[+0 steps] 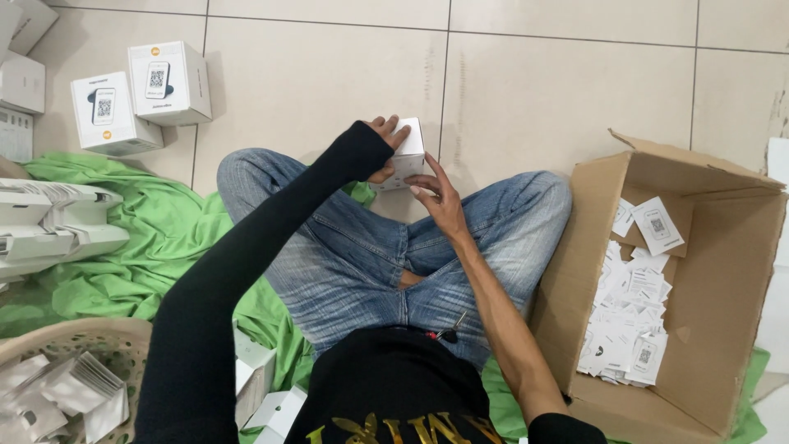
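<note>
Seated person, legs crossed, on a tiled floor (534, 90). Both hands grip a small white box (408, 153) held above the floor just ahead of the knees: the left hand (386, 141) (black sleeve) clasps its left side, the right hand (438, 197) presses fingertips to its right side. A cardboard carton (723, 271) of white leaflets (629, 316) stands at right; two white boxes (140, 94) and green cloth (177, 234) lie at left.
</note>
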